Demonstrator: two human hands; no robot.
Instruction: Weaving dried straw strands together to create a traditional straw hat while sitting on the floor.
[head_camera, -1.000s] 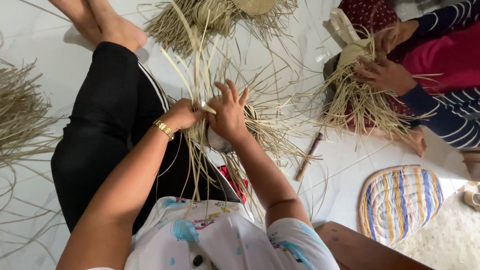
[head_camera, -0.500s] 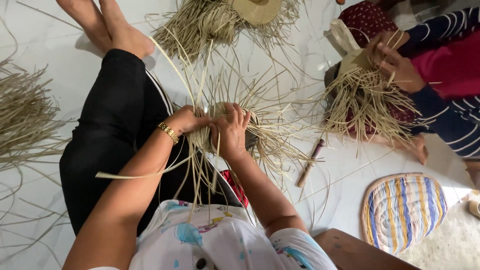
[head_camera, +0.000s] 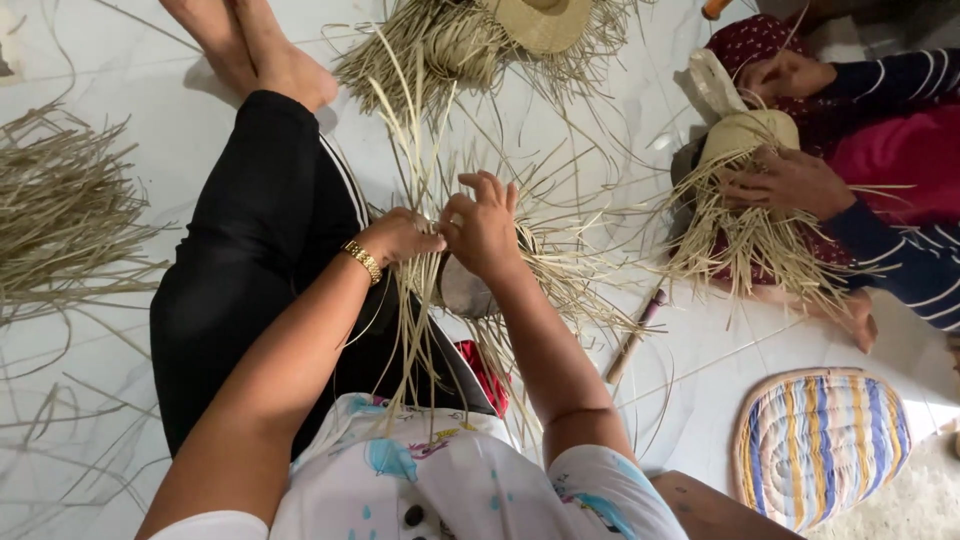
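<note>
- Pale straw fills the middle of the view: a half-woven piece of dry yellowish straw strips (head_camera: 470, 285) sits on the person's lap, over black trousers (head_camera: 250, 260), with loose strips fanning out far, near and to the right.
- The left hand (head_camera: 400, 237), with a gold bracelet (head_camera: 364, 261) at the wrist, is closed on a bunch of the upright strips just left of the woven part.
- The right hand (head_camera: 483, 228) lies over the top of the woven piece, fingers (head_camera: 490, 190) curled and spread on the strips; the two hands touch at the thumbs.
- A slim brownish stick tool (head_camera: 633, 335) lies on the white tiled floor (head_camera: 700, 350), just right of the work.
- At far right another person in a dark striped sleeve (head_camera: 900, 255) presses a hand (head_camera: 775, 180) on a second straw piece shaped over a rounded form (head_camera: 750, 135).
- A finished tan woven straw hat (head_camera: 540, 20) rests at the far edge, and a loose heap of dry straw (head_camera: 60, 210) lies at the left.
- A round mat striped in blue, yellow and white (head_camera: 822, 445) lies near right.
</note>
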